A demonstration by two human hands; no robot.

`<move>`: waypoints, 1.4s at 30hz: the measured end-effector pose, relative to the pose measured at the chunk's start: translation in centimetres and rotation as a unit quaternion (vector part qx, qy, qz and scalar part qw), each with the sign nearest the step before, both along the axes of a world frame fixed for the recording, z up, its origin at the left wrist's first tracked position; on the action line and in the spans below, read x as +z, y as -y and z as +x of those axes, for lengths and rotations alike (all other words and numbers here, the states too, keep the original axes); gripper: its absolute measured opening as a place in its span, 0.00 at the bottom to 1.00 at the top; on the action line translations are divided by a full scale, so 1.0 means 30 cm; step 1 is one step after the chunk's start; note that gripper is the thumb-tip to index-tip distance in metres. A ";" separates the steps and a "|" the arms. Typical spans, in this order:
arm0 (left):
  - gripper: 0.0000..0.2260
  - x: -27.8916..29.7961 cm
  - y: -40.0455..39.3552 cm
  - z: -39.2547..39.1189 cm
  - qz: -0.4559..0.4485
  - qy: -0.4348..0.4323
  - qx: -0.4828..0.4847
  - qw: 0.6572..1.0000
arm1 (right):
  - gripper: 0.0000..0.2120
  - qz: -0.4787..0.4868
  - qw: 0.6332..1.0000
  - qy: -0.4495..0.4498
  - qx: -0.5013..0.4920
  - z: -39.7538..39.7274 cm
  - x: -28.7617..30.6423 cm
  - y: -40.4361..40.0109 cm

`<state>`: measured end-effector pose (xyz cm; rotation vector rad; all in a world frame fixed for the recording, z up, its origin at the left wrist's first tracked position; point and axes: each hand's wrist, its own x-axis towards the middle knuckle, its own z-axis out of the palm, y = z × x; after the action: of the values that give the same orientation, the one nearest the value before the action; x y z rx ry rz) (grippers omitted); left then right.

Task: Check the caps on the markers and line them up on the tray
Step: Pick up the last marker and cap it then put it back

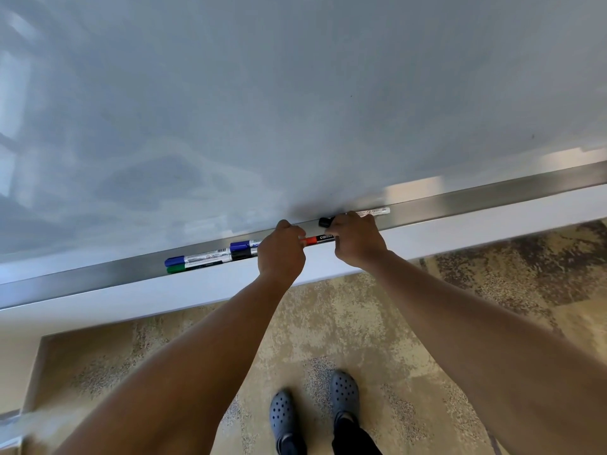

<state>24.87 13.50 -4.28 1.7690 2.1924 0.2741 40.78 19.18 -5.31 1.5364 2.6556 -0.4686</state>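
Note:
A red marker (316, 239) with a black label band is held level just above the metal tray (98, 274). My left hand (281, 254) is closed on its left end and my right hand (356, 239) on its right end. Behind my right hand a black-capped white marker (374, 212) lies in the tray. Left of my hands lie two blue-capped markers (197, 258) (244, 245), a green-capped one (189, 267) and a black-capped one (243, 254), in two short rows.
The whiteboard (295, 110) rises behind the tray, with a white ledge (164, 297) below it. Patterned carpet (361, 307) covers the floor, where my two grey clogs (313, 412) stand.

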 end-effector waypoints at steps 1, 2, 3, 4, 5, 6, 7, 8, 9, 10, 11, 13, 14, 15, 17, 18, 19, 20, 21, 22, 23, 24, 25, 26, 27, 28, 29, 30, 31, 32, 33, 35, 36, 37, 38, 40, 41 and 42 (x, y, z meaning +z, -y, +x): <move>0.13 0.000 0.000 0.001 0.000 0.002 0.001 1.000 | 0.23 -0.001 1.000 -0.002 0.001 -0.002 0.000 0.001; 0.13 0.000 0.000 0.002 0.002 0.004 0.002 1.000 | 0.23 -0.001 1.000 -0.005 0.001 -0.003 -0.002 0.002; 0.12 -0.001 0.001 0.003 0.005 0.008 0.004 1.000 | 0.22 -0.001 1.000 -0.010 0.000 -0.004 -0.003 0.003; 0.12 -0.003 0.001 0.005 0.009 0.013 0.008 1.000 | 0.22 0.003 1.000 -0.018 -0.003 -0.003 -0.006 0.003; 0.11 -0.002 -0.002 0.009 0.013 0.018 0.013 1.000 | 0.22 0.010 1.000 -0.027 -0.008 -0.002 -0.008 0.004; 0.11 -0.002 -0.005 0.013 0.017 0.023 0.015 0.999 | 0.21 0.021 0.999 -0.036 -0.017 0.002 -0.010 0.003; 0.11 0.000 -0.008 0.018 0.020 0.027 0.016 0.999 | 0.19 0.032 0.998 -0.045 -0.029 0.006 -0.010 0.001; 0.12 0.002 -0.013 0.025 0.022 0.030 0.014 0.999 | 0.16 0.044 0.997 -0.053 -0.043 0.014 -0.009 -0.002; 0.13 0.004 -0.017 0.032 0.025 0.032 0.010 0.999 | 0.13 0.059 0.995 -0.058 -0.056 0.024 -0.008 -0.007; 0.15 0.006 -0.022 0.039 0.030 0.030 0.004 0.999 | 0.12 0.074 0.993 -0.059 -0.067 0.035 -0.007 -0.013; 0.16 0.008 -0.028 0.048 0.033 0.023 -0.007 0.999 | 0.11 0.087 0.992 -0.054 -0.076 0.047 -0.005 -0.019; 0.18 0.012 -0.043 0.068 0.037 -0.005 -0.042 0.998 | 0.11 0.106 0.990 -0.040 -0.084 0.069 -0.001 -0.031; 0.20 0.013 -0.051 0.078 0.038 -0.021 -0.063 0.997 | 0.11 0.111 0.989 -0.037 -0.085 0.078 -0.001 -0.036; 0.21 0.014 -0.059 0.087 0.040 -0.036 -0.081 0.995 | 0.11 0.114 0.989 -0.038 -0.086 0.085 0.000 -0.039; 0.21 0.013 -0.075 0.102 0.043 -0.065 -0.116 0.990 | 0.12 0.112 0.989 -0.039 -0.087 0.097 -0.001 -0.044; 0.21 0.012 -0.082 0.110 0.043 -0.080 -0.131 0.987 | 0.13 0.109 0.990 -0.036 -0.086 0.102 -0.003 -0.046; 0.21 0.013 -0.088 0.115 0.043 -0.095 -0.142 0.984 | 0.14 0.105 0.990 -0.033 -0.086 0.104 -0.004 -0.047; 0.21 0.015 -0.094 0.119 0.042 -0.109 -0.147 0.982 | 0.15 0.101 0.991 -0.030 -0.086 0.104 -0.006 -0.050; 0.20 0.017 -0.100 0.123 0.039 -0.123 -0.151 0.980 | 0.15 0.095 0.991 -0.027 -0.087 0.104 -0.007 -0.055; 0.19 0.021 -0.107 0.125 0.037 -0.137 -0.153 0.978 | 0.15 0.091 0.992 -0.025 -0.089 0.102 -0.006 -0.061; 0.18 0.025 -0.112 0.129 0.035 -0.154 -0.158 0.975 | 0.14 0.090 0.991 -0.021 -0.094 0.101 -0.007 -0.068; 0.17 0.030 -0.117 0.131 0.031 -0.170 -0.163 0.971 | 0.12 0.093 0.991 -0.014 -0.099 0.101 -0.007 -0.075; 0.16 0.036 -0.122 0.132 0.026 -0.185 -0.167 0.968 | 0.11 0.095 0.990 -0.004 -0.104 0.101 -0.007 -0.082; 0.14 0.041 -0.130 0.131 0.019 -0.198 -0.170 0.965 | 0.11 0.093 0.990 0.008 -0.107 0.102 -0.009 -0.088; 0.13 0.045 -0.139 0.129 0.012 -0.210 -0.173 0.962 | 0.11 0.089 0.990 0.017 -0.110 0.103 -0.009 -0.093; 0.12 0.049 -0.147 0.127 0.006 -0.223 -0.176 0.959 | 0.11 0.084 0.990 0.022 -0.112 0.104 -0.010 -0.096; 0.12 0.053 -0.152 0.125 0.000 -0.236 -0.180 0.955 | 0.12 0.082 0.990 0.027 -0.113 0.105 -0.011 -0.100; 0.11 0.057 -0.156 0.125 -0.005 -0.248 -0.187 0.951 | 0.12 0.083 0.990 0.032 -0.113 0.106 -0.012 -0.103; 0.11 0.060 -0.160 0.126 -0.010 -0.257 -0.197 0.946 | 0.12 0.084 0.990 0.037 -0.112 0.106 -0.012 -0.107; 0.11 0.061 -0.162 0.127 -0.013 -0.262 -0.208 0.942 | 0.12 0.084 0.989 0.041 -0.110 0.105 -0.013 -0.109; 0.11 0.064 -0.165 0.130 -0.016 -0.265 -0.219 0.939 | 0.12 0.083 0.990 0.044 -0.109 0.105 -0.013 -0.110; 0.11 0.072 -0.169 0.135 -0.020 -0.273 -0.236 0.933 | 0.11 0.087 0.989 0.052 -0.106 0.106 -0.011 -0.111; 0.11 0.075 -0.173 0.137 -0.023 -0.278 -0.240 0.930 | 0.10 0.092 0.989 0.061 -0.102 0.109 -0.010 -0.112; 0.11 0.080 -0.176 0.139 -0.026 -0.283 -0.244 0.927 | 0.10 0.094 0.989 0.069 -0.096 0.110 -0.009 -0.112; 0.11 0.084 -0.180 0.141 -0.030 -0.287 -0.248 0.925 | 0.10 0.094 0.989 0.074 -0.092 0.111 -0.009 -0.112; 0.11 0.091 -0.186 0.148 -0.037 -0.294 -0.258 0.920 | 0.12 0.091 0.989 0.076 -0.091 0.111 -0.007 -0.113; 0.12 0.094 -0.188 0.152 -0.042 -0.295 -0.262 0.918 | 0.12 0.092 0.989 0.075 -0.091 0.111 -0.008 -0.113; 0.12 0.096 -0.192 0.154 -0.044 -0.297 -0.266 0.916 | 0.12 0.094 0.989 0.073 -0.091 0.111 -0.009 -0.113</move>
<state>29.50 19.25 -1.39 2.5379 1.8819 -0.5486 44.10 22.58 -5.59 1.7986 2.5217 -0.1053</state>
